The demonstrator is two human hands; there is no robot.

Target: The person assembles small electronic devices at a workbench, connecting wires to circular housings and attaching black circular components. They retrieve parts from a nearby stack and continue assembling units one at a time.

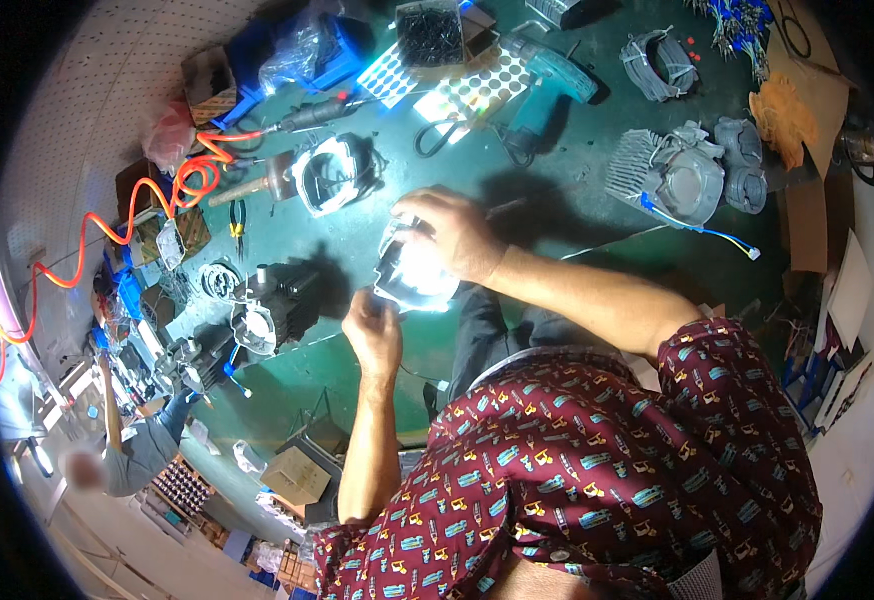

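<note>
Over the near edge of the green bench, a metal housing (423,281) is held up, its face washed out by strong light. My right hand (454,236) grips it from above, fingers curled over its top and right side. At its lower left edge is my left hand (373,328), fingers closed in a pinch; what lies between them is hidden. A thin wire with a small white connector (443,385) shows below the hands. Behind the housing, a similar bright metal ring-shaped casting (327,177) rests on the bench beside a wooden-handled mallet-like tool (267,182).
A teal power drill (547,98) lies on the far side near dotted sticker sheets (475,98) and a box of screws (429,36). Grey finned motor housings (679,180) stand right. Left are pliers (238,228), an orange coiled hose (197,180) and another person (147,455).
</note>
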